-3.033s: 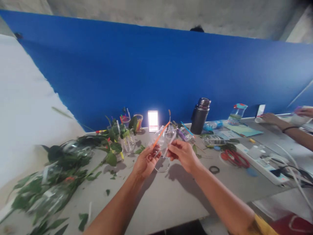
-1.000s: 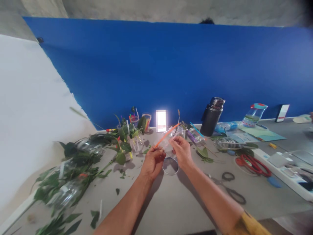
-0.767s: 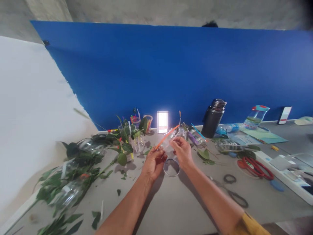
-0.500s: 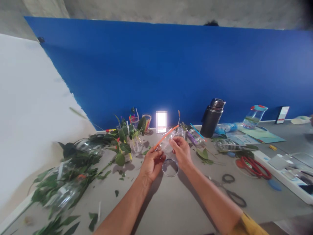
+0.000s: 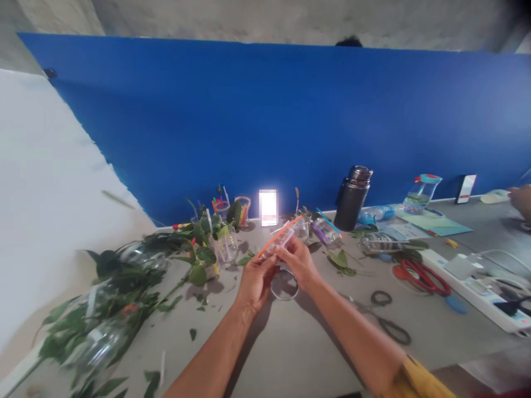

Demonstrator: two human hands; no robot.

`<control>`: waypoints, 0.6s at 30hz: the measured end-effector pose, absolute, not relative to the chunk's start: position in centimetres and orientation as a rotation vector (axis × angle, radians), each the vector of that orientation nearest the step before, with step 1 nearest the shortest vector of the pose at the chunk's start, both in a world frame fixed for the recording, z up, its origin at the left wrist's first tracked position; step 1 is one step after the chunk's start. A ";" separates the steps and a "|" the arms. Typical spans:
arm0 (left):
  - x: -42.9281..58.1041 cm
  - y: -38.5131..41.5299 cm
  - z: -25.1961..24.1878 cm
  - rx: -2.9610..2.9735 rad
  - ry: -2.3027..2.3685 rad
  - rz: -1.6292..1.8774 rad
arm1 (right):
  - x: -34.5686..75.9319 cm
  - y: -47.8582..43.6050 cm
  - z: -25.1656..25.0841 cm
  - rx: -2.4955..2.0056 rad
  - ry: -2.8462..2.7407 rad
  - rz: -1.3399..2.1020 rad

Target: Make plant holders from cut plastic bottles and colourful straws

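Observation:
Both my hands meet over the middle of the table on a clear plastic bottle [image 5: 282,241], with an orange straw [image 5: 280,237] lying slanted along it. My left hand [image 5: 258,276] is closed round the lower left end of the straw and plastic. The fingers of my right hand [image 5: 298,261] are closed on the plastic from the right, partly hiding it. Just below the hands shows a clear round rim [image 5: 284,299]; whether it belongs to the bottle I cannot make out. Scissors with dark handles [image 5: 392,326] lie right of my right forearm.
Cut leafy stems and clear bottles [image 5: 103,337] crowd the left side. Straws and leaves stand in clear cups [image 5: 226,249] behind. Rightward are a black flask [image 5: 353,199], a water bottle [image 5: 422,194], red-handled shears [image 5: 427,276] and a power strip [image 5: 468,293]. Another person's hand [image 5: 521,202] shows far right.
My right hand has slid down and left along the plastic, closer to my left hand. The whole view has shifted slightly, and another person's hand has appeared at the right edge.

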State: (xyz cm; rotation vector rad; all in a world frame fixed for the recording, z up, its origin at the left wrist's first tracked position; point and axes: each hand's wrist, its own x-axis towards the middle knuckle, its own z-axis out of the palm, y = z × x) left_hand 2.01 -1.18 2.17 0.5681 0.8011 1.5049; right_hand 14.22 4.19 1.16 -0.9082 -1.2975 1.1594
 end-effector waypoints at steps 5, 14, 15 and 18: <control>2.0 -1.1 2.0 0.572 0.838 1.515 | 14.1 4.1 0.6 -0.850 -1.330 1.175; 2.0 -1.1 2.6 0.548 0.798 1.539 | 14.2 3.2 1.1 -0.848 -1.383 1.101; 2.0 -1.0 2.6 0.531 0.791 1.540 | 14.2 3.3 1.1 -0.851 -1.382 1.106; 2.1 -0.9 2.4 0.486 0.793 1.537 | 14.5 3.7 1.1 -0.852 -1.433 1.096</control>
